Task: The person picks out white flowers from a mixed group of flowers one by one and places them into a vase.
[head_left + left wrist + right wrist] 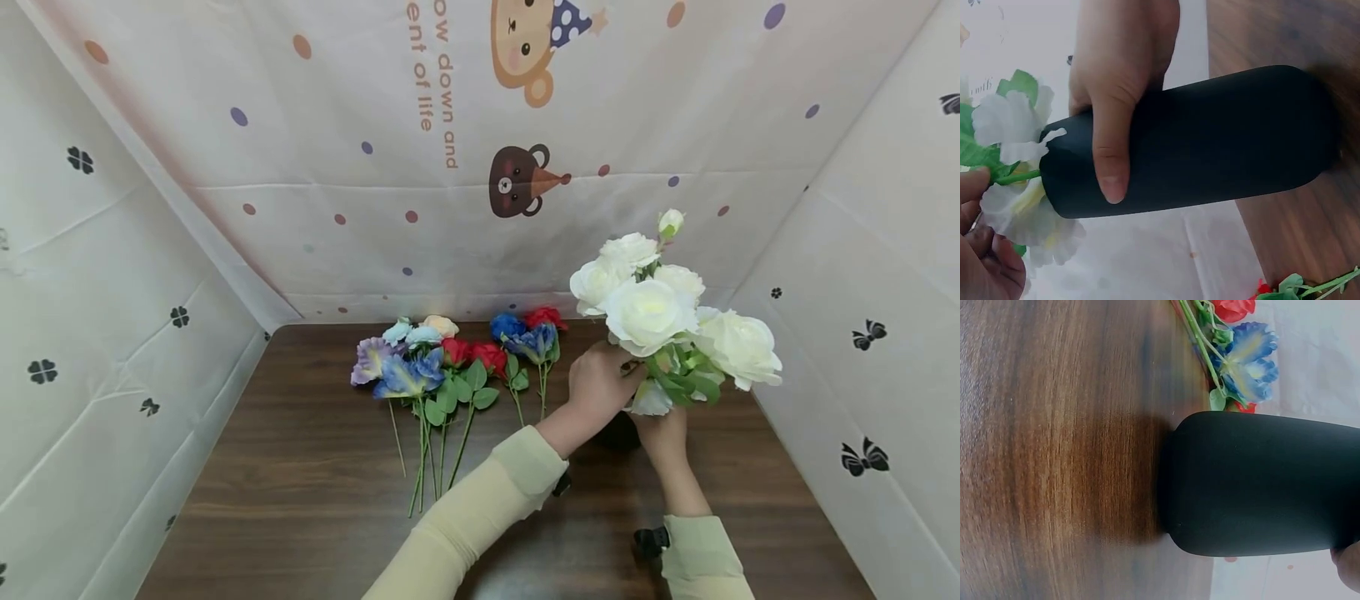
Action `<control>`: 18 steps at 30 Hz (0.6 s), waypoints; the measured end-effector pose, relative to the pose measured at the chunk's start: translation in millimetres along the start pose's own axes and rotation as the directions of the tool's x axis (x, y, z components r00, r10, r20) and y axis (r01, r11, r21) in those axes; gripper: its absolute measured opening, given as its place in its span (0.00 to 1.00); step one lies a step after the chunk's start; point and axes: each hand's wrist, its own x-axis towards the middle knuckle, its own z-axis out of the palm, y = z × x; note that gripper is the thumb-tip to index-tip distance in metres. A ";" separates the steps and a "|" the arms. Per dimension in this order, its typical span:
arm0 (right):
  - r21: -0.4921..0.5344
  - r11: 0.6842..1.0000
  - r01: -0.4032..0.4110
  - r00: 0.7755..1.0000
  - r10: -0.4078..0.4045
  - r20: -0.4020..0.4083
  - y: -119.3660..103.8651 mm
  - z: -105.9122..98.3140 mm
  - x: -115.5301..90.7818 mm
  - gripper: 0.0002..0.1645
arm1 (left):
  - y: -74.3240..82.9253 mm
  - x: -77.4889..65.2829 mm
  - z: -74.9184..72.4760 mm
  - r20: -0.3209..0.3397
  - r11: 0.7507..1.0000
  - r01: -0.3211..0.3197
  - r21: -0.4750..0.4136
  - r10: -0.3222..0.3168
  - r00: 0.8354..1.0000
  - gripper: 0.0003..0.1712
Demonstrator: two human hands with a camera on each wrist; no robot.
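Observation:
A tall matte-black vase (1222,140) stands on the wooden table, mostly hidden by my arms and the blooms in the head view. My right hand (663,433) grips it near the mouth; in the left wrist view the thumb (1112,150) lies across its side. White roses (651,317) with green leaves rise out of the vase mouth. Among the lower leaves, my left hand (603,385) pinches a green stem (1019,177) just outside the rim, its fingers curled. The right wrist view shows the vase's lower part (1260,484) on the tabletop.
To the left lie loose flowers: a purple bloom (371,360), a blue iris-like flower (411,375) and red roses (489,357). Nearer the vase are another blue flower (534,342) and a red rose (546,317). Printed cloth walls (375,250) enclose the table (300,467).

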 end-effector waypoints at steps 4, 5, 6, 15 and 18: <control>0.016 0.999 -0.032 0.999 0.032 0.002 0.6 0.1 0.3 0.38 | -1.1 -0.5 -2.0 0.056 0.998 0.050 0.026 -0.052 0.997 0.04; 0.004 0.999 -0.054 0.999 0.054 0.008 0.3 -0.3 0.3 0.38 | -1.6 -1.3 -3.2 0.076 0.997 0.063 0.032 -0.066 0.995 0.04; -0.013 0.997 -0.074 0.997 0.074 0.012 0.1 -0.8 0.7 0.37 | -2.3 -1.9 -4.4 0.094 0.997 0.070 0.041 -0.074 0.993 0.04; -0.101 0.994 -0.034 0.997 0.040 0.060 0.1 -9.3 11.3 0.40 | -24.7 -2.7 -22.8 0.194 0.995 -0.052 -0.086 0.068 0.979 0.11; -0.148 0.989 0.010 0.992 0.009 0.130 -0.9 -19.6 13.9 0.38 | -42.2 -6.9 -39.0 0.222 0.994 -0.091 -0.057 0.101 0.970 0.10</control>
